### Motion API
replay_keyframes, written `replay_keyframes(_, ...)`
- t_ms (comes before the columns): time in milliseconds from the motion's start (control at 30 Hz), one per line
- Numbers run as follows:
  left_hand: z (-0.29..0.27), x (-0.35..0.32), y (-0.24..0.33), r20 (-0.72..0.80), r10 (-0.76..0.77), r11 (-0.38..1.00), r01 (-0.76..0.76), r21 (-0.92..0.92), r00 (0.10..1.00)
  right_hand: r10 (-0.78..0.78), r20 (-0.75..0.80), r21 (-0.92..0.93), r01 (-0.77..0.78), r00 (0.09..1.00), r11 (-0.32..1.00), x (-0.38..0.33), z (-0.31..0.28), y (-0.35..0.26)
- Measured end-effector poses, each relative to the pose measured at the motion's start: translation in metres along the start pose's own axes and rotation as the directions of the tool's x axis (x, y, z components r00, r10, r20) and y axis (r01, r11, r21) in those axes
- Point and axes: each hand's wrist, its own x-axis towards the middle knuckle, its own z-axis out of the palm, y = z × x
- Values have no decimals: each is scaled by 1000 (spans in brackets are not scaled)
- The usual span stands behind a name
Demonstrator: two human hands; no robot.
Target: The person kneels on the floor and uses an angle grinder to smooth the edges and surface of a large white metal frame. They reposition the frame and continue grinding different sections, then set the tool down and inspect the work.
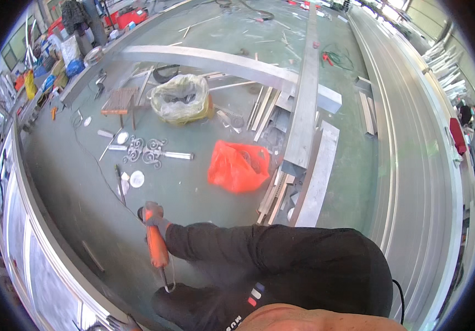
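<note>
My right hand (156, 216), in a grey glove, is closed around an orange power tool (157, 248) with a long body. The tool stands nearly upright in the picture. Its lower end narrows to a dark piece and a thin pale tip or cord. Right at the lower left rim, part of my left hand (122, 323) shows, dark and cut off by the picture's edge. It is close to a long frame (80, 287) with pale panels. Whether those fingers hold anything cannot be made out.
Ornate silver metal pieces (152, 153) lie on the green floor near a red plastic bag (239, 168). Behind are a lined waste bin (182, 102) and a small brown stool (120, 102). Long metal beams (303, 105) cross the floor. Stacked profiles (408, 138) run along the right.
</note>
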Motion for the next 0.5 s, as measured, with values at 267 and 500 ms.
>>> replay_keyframes(267, -28, 26, 21, 325, -212, 973, 228, -14, 922, -153, 160, -109, 172, 975, 979, -3, -3, 23)
replay_keyframes(500, -105, 33, 60, 500, -428, 889, 449, 85, 753, -122, 363, -235, 217, 924, 947, 6, 24, 62)
